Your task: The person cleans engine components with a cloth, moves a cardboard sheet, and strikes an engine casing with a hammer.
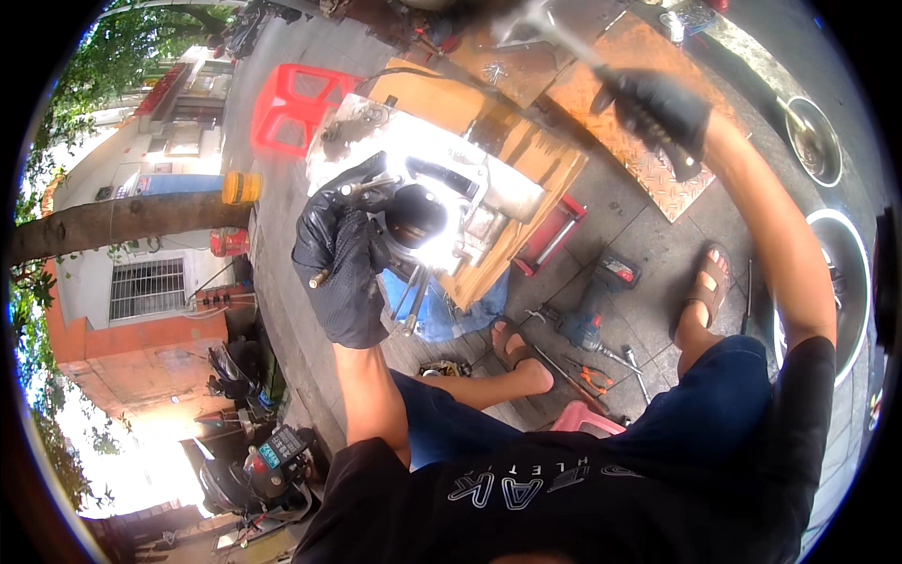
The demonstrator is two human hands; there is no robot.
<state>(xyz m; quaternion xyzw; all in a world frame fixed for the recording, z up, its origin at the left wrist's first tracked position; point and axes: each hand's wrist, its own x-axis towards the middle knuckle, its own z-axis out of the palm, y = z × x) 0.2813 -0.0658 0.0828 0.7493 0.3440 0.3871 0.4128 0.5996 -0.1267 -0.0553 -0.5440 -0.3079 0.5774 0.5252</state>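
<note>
A silver metal engine casing point(512, 193) with a round dark bore sits in front of me, its middle washed out by glare. At its near left side is my left hand point(340, 249) in a black glove, fingers curled; a short metal end pokes out of the fist, but what it grips is mostly hidden. Two thin metal rods point(410, 303) jut from below the casing beside this hand. My right hand point(658, 113), also black-gloved, is raised out to the right, closed around the handle of a hammer point(556, 36). The hammer is smeared by motion, its head pointing up and left, apart from the casing.
Under the casing lies a wooden board point(536, 155). A red plastic stool point(282, 108) stands behind left. On the paving near my feet are a cordless power tool point(592, 301), orange-handled pliers point(594, 378) and several rods. A rusty tread plate point(662, 164) and wheel rims point(832, 273) are rightward.
</note>
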